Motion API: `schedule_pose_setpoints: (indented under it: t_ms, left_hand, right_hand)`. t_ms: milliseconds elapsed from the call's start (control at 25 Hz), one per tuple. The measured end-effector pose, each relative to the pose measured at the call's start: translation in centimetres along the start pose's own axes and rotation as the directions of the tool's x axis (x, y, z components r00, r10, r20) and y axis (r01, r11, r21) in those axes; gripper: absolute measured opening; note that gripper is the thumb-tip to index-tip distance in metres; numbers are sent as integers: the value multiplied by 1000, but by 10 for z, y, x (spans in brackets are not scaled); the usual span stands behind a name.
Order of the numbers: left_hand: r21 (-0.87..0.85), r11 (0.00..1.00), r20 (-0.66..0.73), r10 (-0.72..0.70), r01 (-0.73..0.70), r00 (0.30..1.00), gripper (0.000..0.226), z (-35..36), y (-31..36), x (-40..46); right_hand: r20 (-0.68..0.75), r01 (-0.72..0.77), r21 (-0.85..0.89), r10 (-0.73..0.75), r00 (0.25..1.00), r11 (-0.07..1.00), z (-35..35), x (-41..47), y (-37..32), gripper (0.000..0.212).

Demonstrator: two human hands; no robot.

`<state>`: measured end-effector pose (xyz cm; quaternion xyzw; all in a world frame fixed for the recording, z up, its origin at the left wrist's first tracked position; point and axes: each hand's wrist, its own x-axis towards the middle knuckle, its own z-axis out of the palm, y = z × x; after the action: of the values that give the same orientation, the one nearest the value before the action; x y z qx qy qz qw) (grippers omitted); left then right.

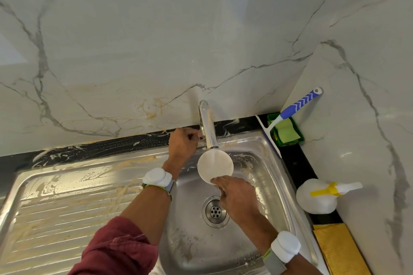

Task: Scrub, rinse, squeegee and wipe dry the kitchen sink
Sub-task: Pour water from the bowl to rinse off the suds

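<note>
A stainless steel sink [263, 163] streaked with soapy residue looks scrubbed but barely rinsed: the left hand [182, 144] grips the tap [207, 125] lever, the right hand [237, 196] holds a white cup [213, 166] under its spout, and the squeegee [288, 116] right of the tap waits unused.
</note>
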<state>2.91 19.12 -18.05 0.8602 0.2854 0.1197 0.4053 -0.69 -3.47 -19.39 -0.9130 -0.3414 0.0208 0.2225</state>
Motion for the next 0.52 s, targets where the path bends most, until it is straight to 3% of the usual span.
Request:
schedule_pose_setpoints:
  t_ms: [520]
  left_hand:
    - [-56,996,-24,-76,75,997,17,5,-3,0]
  right_hand:
    - [35,0,9,-1,999,1000,20,-11,13,56]
